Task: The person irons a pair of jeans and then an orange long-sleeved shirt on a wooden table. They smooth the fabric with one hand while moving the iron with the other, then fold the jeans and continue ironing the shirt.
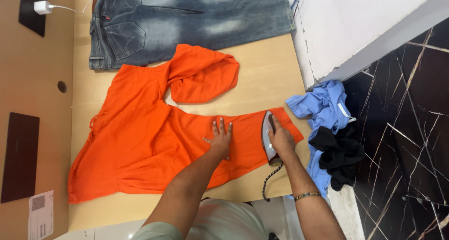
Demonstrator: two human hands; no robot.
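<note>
Iron gripped by right hand — left hand spread flat on orange garment.

One white rectangular paper label lies at the lower left corner of the view, on the brown surface beside the table. It carries a dark square code block near its upper end and rows of small dark print below. A small red tag sits at a pocket edge of the jeans.
</note>
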